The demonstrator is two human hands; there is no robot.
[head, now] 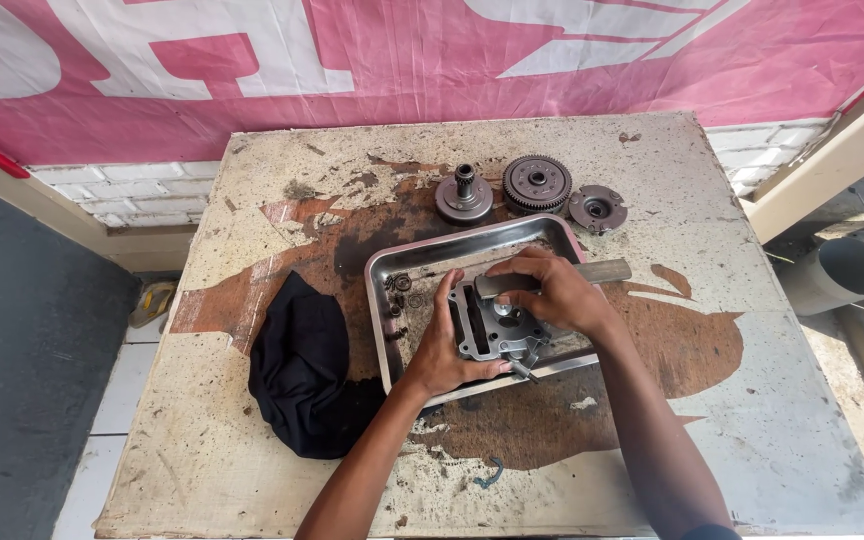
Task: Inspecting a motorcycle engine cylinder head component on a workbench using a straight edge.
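A grey metal engine part (492, 335) lies in a shiny steel tray (382, 300) on a worn table. My left hand (447, 345) grips the part's left edge and steadies it. My right hand (552, 290) is closed around a flat grey metal bar (607, 271) laid across the top of the part; the bar's end sticks out to the right over the tray's rim. Small washers and rings (399, 283) rest in the tray's left half.
A black cloth (302, 370) lies left of the tray. Behind the tray stand a hub with a shaft (464, 197), a toothed gear (537, 183) and a round plate (597, 208). A grey pipe (837, 275) sits off the table's right side.
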